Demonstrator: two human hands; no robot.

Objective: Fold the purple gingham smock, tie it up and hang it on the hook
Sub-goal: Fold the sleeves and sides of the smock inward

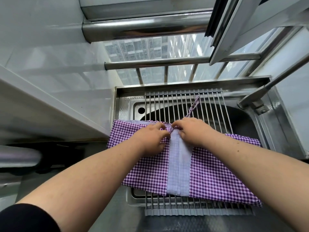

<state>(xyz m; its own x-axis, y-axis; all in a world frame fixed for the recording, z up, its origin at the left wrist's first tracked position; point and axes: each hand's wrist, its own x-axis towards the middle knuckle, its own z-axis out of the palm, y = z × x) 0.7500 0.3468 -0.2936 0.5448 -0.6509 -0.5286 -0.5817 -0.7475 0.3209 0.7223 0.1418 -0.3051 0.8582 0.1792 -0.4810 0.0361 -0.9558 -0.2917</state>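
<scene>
Forearms: yours come in from the bottom of the view, bare, with a dark sleeve (25,218) at the lower left.
Rack: a metal roll-up rack (197,210) spans the sink (133,104), and it carries the work.
Smock: the smock (217,178) lies flat on the rack, folded into a wide purple gingham packet. Its near edge hangs just past the sink rim.
Band: a pale band (178,173) runs across the middle of the packet, from the near edge up to your hands.
Left hand: your left hand (152,139) rests on the fabric just left of the band, fingers curled together at the far end. They look pinched on a thin purple strap, though the pinch itself is hidden.
Right hand: your right hand (192,131) sits just right of the band, fingers bunched against the left ones at the same spot. Whether they clamp the strap, you cannot tell from here.
Strap: a loose strap (194,104) trails away over the rack bars beyond your knuckles.
Progress: folding looks done, tying looks under way, no finished knot shows. Hanging is left, and no hook is in view.
Beyond: window bars (150,63) and tower blocks outside.
</scene>
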